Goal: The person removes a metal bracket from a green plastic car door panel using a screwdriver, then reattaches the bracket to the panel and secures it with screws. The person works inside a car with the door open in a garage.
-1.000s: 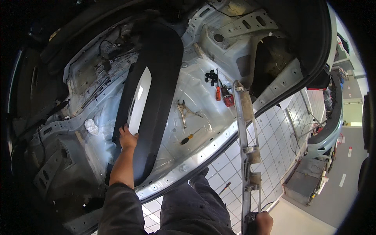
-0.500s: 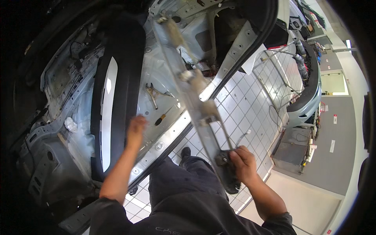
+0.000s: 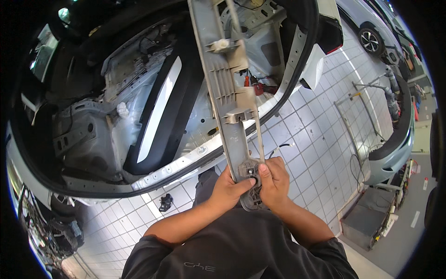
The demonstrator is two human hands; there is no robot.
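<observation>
A long grey plastic trim panel (image 3: 228,88) with clips and ribs stands upright in front of me, its back side facing me. My left hand (image 3: 228,184) grips its lower end from the left. My right hand (image 3: 275,180) holds the same end from the right, thumb pressed on a small fitting there. Behind the panel lies the open, stripped rear of a car (image 3: 116,125) with bare metal floor.
A black and white curved trim piece (image 3: 162,116) lies across the bare floor. Red tools (image 3: 262,87) sit on the floor behind the panel. A small black part (image 3: 165,202) lies on the white tiled ground. A detached bumper (image 3: 395,139) rests at the right.
My left hand left the black trim piece and joined my right hand on the panel's lower end. The panel now stands upright, close in front of me.
</observation>
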